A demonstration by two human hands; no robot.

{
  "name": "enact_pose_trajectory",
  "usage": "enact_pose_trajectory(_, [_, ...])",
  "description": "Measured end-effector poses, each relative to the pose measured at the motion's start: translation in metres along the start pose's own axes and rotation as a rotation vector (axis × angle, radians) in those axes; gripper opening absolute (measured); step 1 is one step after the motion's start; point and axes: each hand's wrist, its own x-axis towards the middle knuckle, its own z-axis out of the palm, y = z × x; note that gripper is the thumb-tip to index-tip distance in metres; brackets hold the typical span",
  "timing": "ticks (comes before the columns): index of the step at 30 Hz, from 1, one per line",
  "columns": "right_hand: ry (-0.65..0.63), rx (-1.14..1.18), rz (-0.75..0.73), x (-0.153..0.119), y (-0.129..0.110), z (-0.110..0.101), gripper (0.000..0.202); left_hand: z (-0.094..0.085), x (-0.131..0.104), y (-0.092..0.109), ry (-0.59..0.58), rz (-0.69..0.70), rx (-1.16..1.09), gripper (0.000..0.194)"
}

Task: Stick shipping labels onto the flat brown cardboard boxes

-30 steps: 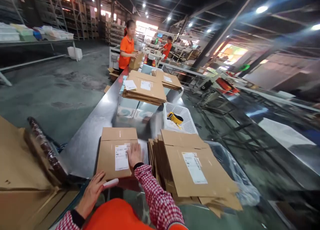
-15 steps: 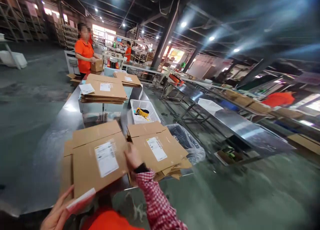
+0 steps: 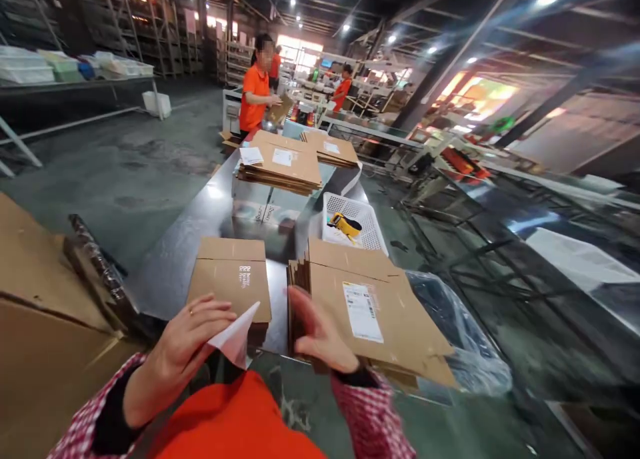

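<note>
White sheet (image 3: pixel 241 332) in our left hand (image 3: pixel 187 336), fingers closed on it, near front edge of unlabelled carton stack (image 3: pixel 227 282). Our right hand (image 3: pixel 323 336) blurred, fingers spread, nothing visible in grip, beside labelled carton stack (image 3: pixel 410 312). We judge: sheet could crease, loose corner sticking up; labelled stack could slide, edges askew, apparently overhanging metal bench (image 3: pixel 167 262).

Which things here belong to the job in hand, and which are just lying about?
Apparently in use:
- White paper, in the left hand
- Labelled cardboard stack, beside the open right hand
- Unlabelled cardboard stack

Seemingly lying about:
- White basket with a yellow-and-black item
- Clear plastic
</note>
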Motion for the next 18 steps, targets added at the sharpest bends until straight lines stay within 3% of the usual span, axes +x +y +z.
enact_pose_trajectory(2, [-0.358,0.197,0.035,0.022,0.014,0.061,0.092,0.003,-0.001,-0.014,0.021,-0.065,-0.003,0.039])
enact_pose_trajectory(4, [-0.494,0.35,0.146,0.038,0.033,0.1,0.071,0.008,-0.01,-0.032,0.044,-0.153,0.027,0.04])
enact_pose_trajectory(7, [-0.35,0.447,0.247,0.044,0.058,0.122,0.046,0.018,-0.033,-0.049,0.152,-0.316,0.227,0.038])
enact_pose_trajectory(10, [-0.192,0.404,0.18,0.036,0.067,0.128,0.037,0.032,-0.051,-0.043,0.202,-0.373,0.355,0.052])
enact_pose_trajectory(14, [-0.1,0.27,0.093,0.025,0.063,0.139,0.03,0.041,-0.058,-0.033,0.157,-0.348,0.204,0.049])
enact_pose_trajectory(18, [-0.088,0.326,0.154,0.022,0.063,0.142,0.029,0.024,-0.067,-0.054,0.235,-0.572,0.085,0.037])
